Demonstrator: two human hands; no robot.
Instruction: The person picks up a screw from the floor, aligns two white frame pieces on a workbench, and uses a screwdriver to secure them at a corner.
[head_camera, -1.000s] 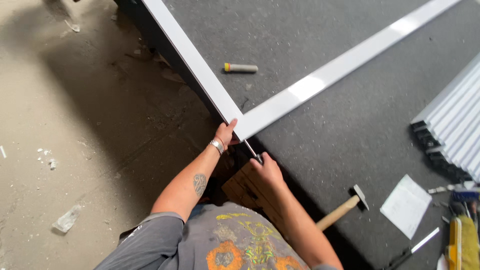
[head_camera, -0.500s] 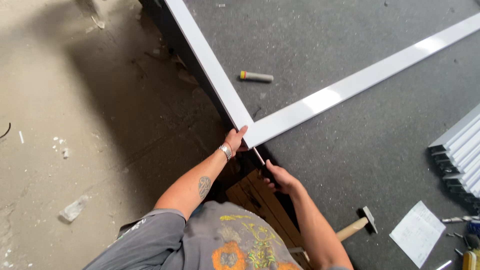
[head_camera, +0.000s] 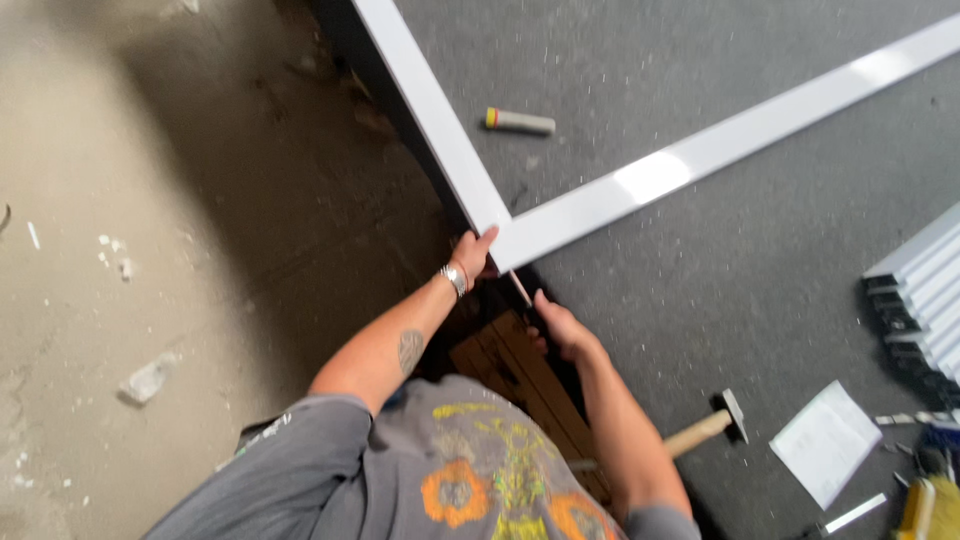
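Observation:
Two long white profiles meet in a mitred corner (head_camera: 503, 232) at the near edge of a grey carpeted table (head_camera: 700, 300). One white profile (head_camera: 425, 110) runs up to the left along the table edge. The other white profile (head_camera: 720, 150) runs off to the upper right. My left hand (head_camera: 474, 255), a silver band on its wrist, presses on the corner from below. My right hand (head_camera: 556, 325) sits just under the corner and grips a thin rod-like tool (head_camera: 520, 289) that points up into the joint.
A small grey cylinder with a yellow and red end (head_camera: 520, 121) lies on the table. A wooden-handled hammer (head_camera: 712, 425), a white paper (head_camera: 825, 440), stacked white profiles (head_camera: 925, 290) and small tools (head_camera: 925, 500) are at the right. Concrete floor (head_camera: 150, 300) with debris lies to the left. A wooden pallet (head_camera: 520, 380) sits below.
The view has drifted, so the corner now sits lower and further right in frame. My right hand has dropped slightly away from the corner; my left hand stays on the joint.

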